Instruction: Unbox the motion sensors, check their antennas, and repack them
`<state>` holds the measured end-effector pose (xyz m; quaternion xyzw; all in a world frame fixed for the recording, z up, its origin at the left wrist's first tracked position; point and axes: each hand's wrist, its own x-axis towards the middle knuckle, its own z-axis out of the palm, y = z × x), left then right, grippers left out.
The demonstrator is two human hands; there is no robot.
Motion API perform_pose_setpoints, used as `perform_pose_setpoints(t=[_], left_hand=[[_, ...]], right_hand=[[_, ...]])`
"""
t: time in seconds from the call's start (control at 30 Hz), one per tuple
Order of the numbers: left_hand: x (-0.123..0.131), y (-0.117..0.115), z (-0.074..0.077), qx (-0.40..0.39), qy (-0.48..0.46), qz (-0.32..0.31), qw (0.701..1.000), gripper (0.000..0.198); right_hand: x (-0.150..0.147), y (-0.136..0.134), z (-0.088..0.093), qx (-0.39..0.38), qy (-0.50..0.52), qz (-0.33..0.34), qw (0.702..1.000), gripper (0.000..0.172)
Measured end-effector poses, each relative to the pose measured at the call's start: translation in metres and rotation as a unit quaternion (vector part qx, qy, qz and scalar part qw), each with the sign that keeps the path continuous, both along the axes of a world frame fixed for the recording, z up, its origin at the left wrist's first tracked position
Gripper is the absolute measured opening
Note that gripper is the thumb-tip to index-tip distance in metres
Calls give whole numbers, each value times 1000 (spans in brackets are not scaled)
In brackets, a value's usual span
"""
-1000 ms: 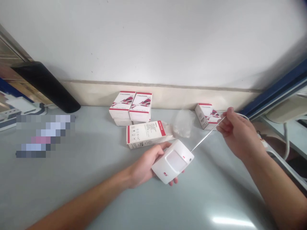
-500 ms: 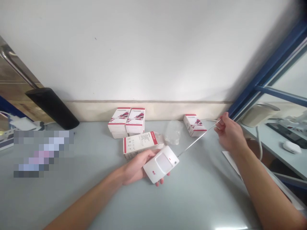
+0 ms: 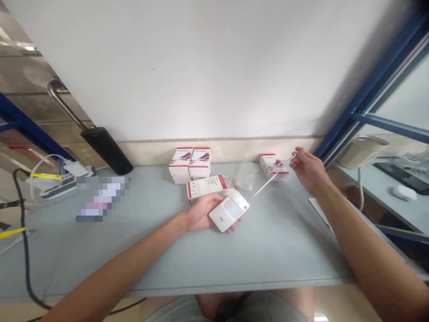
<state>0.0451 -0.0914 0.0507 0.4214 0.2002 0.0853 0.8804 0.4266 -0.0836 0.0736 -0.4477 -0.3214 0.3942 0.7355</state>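
A white device [image 3: 229, 211] with a light window and a small red mark rests in my left hand [image 3: 204, 212], whose fingers wrap underneath it. From its upper right corner a thin metal antenna [image 3: 272, 178] stretches up and to the right. My right hand [image 3: 310, 167] pinches the far tip of that antenna. Just behind the device lies a white and red box [image 3: 206, 188] with its right end open. A crumpled clear plastic bag [image 3: 246, 175] sits to the right of this box, and a smaller white and red box [image 3: 273, 167] is behind the antenna.
Stacked small boxes [image 3: 190, 163] stand near the wall. At the left are a black cylinder [image 3: 106, 150] on a metal arm, a pixelated flat object [image 3: 102, 199], a power strip [image 3: 67, 185] and cables. A blue frame [image 3: 362, 103], lamp and paper sheet are at the right.
The view has shifted, now showing the table's front edge and more of the left side. Both hands keep their hold on the device and the antenna tip.
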Motion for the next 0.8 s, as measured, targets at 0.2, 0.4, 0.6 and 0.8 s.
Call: perform_pose_setpoints(t=[0.2, 0.4, 0.6, 0.8], left_hand=[[-10, -1, -10, -21, -44, 32, 998, 56], [-14, -7, -13, -40, -26, 52, 998, 57], [-15, -11, -10, -54, -41, 84, 994, 58], [-16, -14, -7, -60, -29, 115, 991, 63]], right_hand=[[-10, 18, 8, 8, 16, 40, 999, 36], [-19, 6, -3, -6, -10, 3, 1000, 34], [-30, 2, -11, -8, -124, -51, 991, 44], [-59, -8, -9, -6, -307, -40, 951, 75]])
